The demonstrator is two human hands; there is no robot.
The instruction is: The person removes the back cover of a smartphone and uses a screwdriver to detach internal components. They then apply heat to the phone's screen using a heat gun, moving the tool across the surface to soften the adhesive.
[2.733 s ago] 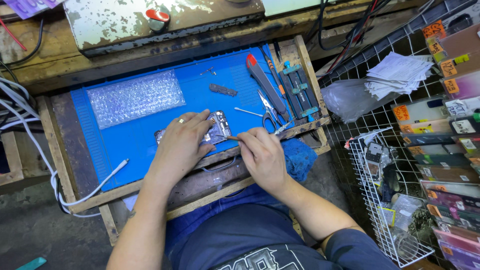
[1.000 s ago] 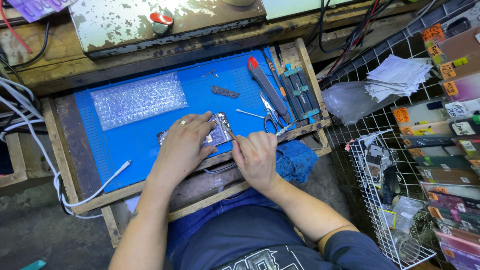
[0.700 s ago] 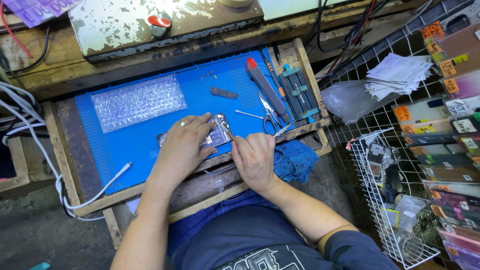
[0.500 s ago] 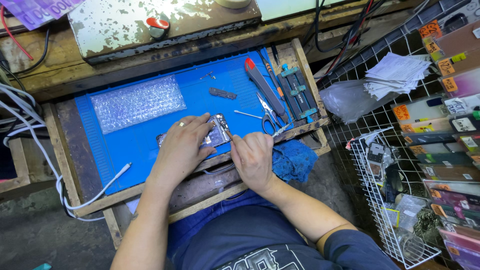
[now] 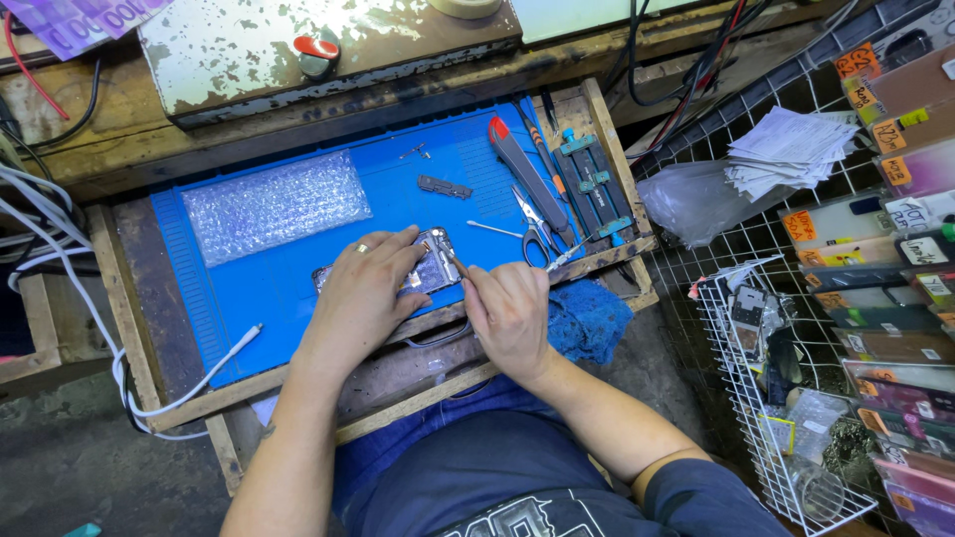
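An opened phone (image 5: 430, 267) lies near the front edge of the blue work mat (image 5: 298, 259). My left hand (image 5: 366, 294) rests flat over the phone's left part and holds it down. My right hand (image 5: 509, 310) is closed around a thin tool (image 5: 454, 263) whose tip touches the phone's upper right area. Most of the phone is hidden under my left hand.
On the mat lie a bubble-wrap sheet (image 5: 277, 205), a small dark part (image 5: 444, 186), scissors (image 5: 535, 227), a red-capped cutter (image 5: 519, 159) and a grey clamp jig (image 5: 595, 187). A white cable (image 5: 217, 360) crosses the left edge. A blue cloth (image 5: 587, 316) and wire baskets (image 5: 766, 398) sit right.
My hands stay on the phone; the right hand has shifted slightly with the tool tip against the phone. Nothing else has moved.
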